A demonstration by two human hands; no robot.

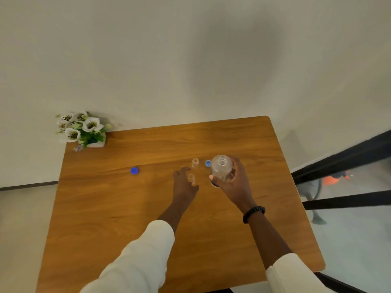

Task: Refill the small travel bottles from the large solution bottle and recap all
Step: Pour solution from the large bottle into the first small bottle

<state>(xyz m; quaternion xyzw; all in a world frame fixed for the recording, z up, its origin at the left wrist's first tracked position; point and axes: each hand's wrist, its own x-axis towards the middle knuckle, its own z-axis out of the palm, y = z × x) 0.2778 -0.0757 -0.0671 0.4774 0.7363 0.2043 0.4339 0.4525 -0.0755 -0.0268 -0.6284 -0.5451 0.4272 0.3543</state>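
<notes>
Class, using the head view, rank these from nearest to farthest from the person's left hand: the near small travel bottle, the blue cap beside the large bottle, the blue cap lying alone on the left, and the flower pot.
1. Near small travel bottle, right beside the left hand.
2. Blue cap by the large bottle, to the right.
3. Lone blue cap, out left.
4. Flower pot, far left corner.

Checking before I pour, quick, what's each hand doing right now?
Left hand: open, fingers beside the near small bottle, no clear grip.
Right hand: grips the uncapped large bottle.
</notes>
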